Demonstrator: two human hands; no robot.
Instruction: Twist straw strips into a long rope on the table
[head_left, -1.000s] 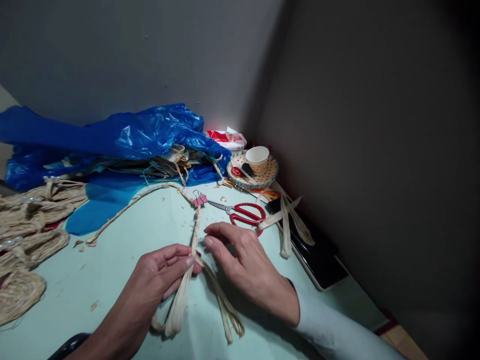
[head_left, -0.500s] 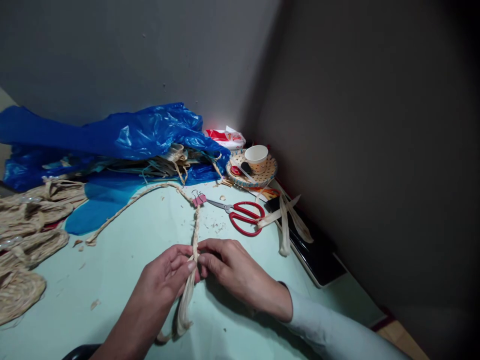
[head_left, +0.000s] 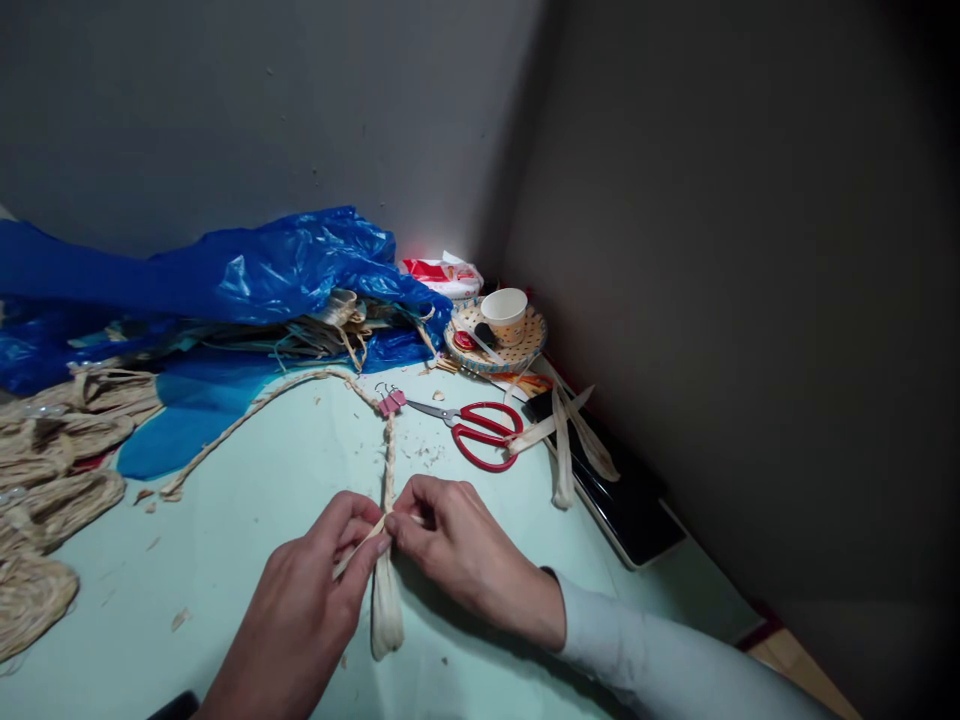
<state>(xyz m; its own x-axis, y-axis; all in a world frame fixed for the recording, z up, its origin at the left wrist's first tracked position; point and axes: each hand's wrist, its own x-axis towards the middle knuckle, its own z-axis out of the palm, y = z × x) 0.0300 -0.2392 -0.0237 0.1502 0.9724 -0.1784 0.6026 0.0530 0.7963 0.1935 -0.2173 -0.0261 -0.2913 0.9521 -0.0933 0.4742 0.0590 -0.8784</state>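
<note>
A pale braided cord (head_left: 389,455) of dried plant fibre runs toward me from a pink binder clip (head_left: 391,402). At its near end my left hand (head_left: 322,570) pinches one strand between thumb and fingers, drawn out to the left. Opposite it, my right hand (head_left: 442,530) pinches another strand, its fingertips touching the braid. Between the hands a wide loose strand (head_left: 387,610) hangs down onto the table. Beyond the clip, the cord (head_left: 262,400) curves away to the left. Red-handled scissors (head_left: 480,430) lie with their tips beside the clip.
Woven fibre slippers or soles (head_left: 60,480) lie at the left. A blue plastic bag (head_left: 285,260) with fibre bundles sits against the wall. At the back, a woven tray (head_left: 529,350) holds a paper cup (head_left: 504,312). Loose strips (head_left: 562,460) rest over a dark flat device (head_left: 637,520).
The strands below the braid have been spread: one now goes left in my left hand, one right in my right. The wide strand hangs straight between them. The view has shifted slightly.
</note>
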